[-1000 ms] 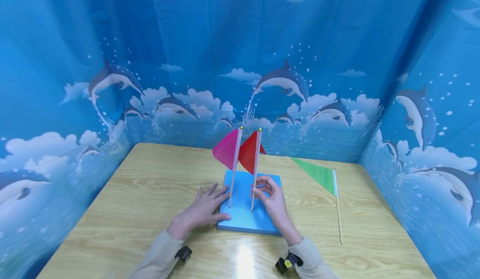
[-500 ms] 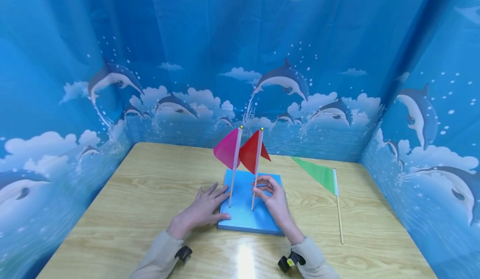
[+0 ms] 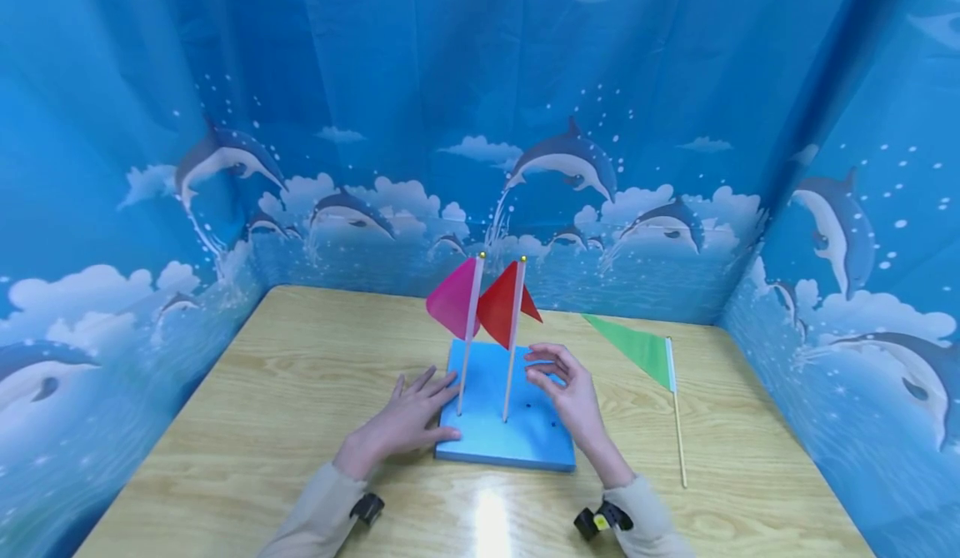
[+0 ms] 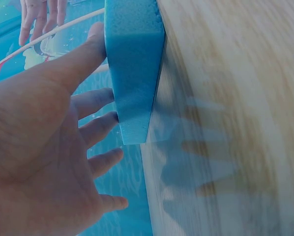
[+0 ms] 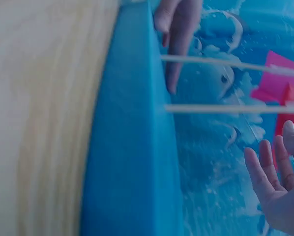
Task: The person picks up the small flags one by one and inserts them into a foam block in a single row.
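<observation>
A blue foam block [image 3: 487, 445] lies on the table with two flags upright in it. The pink flag [image 3: 453, 300] stands on the left, the red flag [image 3: 498, 306] to its right, their sticks set in the block's top. My left hand [image 3: 401, 420] rests its spread fingers on the block's left edge; the left wrist view shows the thumb and fingertips touching the foam [image 4: 134, 73]. My right hand [image 3: 572, 391] hovers over the block's right part, apart from the red flag's stick [image 3: 510, 383], its fingers loosely bent around nothing. Small dark holes [image 3: 528, 406] show below it.
A green flag [image 3: 637, 354] lies on the wooden table [image 3: 300, 358] to the right, its stick [image 3: 679, 441] pointing toward me. Blue curtains with dolphins [image 3: 420, 125] enclose the table at the back and sides.
My right hand has let go of the red flag's stick and moved to the right. The red flag stays standing in the block. My left hand has not moved.
</observation>
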Available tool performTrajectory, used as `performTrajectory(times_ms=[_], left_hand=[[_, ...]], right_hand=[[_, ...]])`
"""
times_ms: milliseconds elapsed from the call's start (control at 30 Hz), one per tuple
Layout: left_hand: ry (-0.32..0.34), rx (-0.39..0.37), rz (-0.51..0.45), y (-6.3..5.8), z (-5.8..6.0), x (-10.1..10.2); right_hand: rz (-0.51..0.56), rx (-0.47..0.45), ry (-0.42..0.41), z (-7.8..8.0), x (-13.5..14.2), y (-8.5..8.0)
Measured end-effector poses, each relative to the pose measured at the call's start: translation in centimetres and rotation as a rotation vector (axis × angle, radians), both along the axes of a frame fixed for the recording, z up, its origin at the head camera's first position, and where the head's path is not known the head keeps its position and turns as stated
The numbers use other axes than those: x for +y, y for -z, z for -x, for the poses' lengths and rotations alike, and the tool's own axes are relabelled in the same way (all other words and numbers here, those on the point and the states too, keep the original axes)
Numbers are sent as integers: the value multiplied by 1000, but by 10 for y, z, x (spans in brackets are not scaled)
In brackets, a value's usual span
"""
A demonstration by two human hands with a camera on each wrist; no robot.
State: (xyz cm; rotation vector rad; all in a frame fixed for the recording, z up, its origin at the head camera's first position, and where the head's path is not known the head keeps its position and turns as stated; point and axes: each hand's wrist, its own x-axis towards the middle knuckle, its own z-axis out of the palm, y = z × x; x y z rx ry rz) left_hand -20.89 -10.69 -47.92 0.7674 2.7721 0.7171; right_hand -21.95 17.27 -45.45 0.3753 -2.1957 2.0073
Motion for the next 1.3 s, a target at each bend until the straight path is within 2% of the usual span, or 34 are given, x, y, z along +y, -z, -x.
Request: performTrajectory(times_ms=[200,567,833,967,1100,1233,1300], left_hand=[[8,5,-10,0,0,0],[-3,1,5,0,-1,1],[-15,-8,15,0,1,1],[-15,-6,10,0,1,1],[-11,-3,7,1,0,1],[-5,3,12,0,0,1],[-3,4,14,0,0,1]], right_hand=[[45,39,59,5,33,-5],[33,-47,275,9,111,-11],[43,-142,336,6,163,-3],[-13,-221,369,4,183,3],[-174,-304,385,3,198,9],[-344,-390,347,2,209,11],[-390,-422,317,1,215,13]])
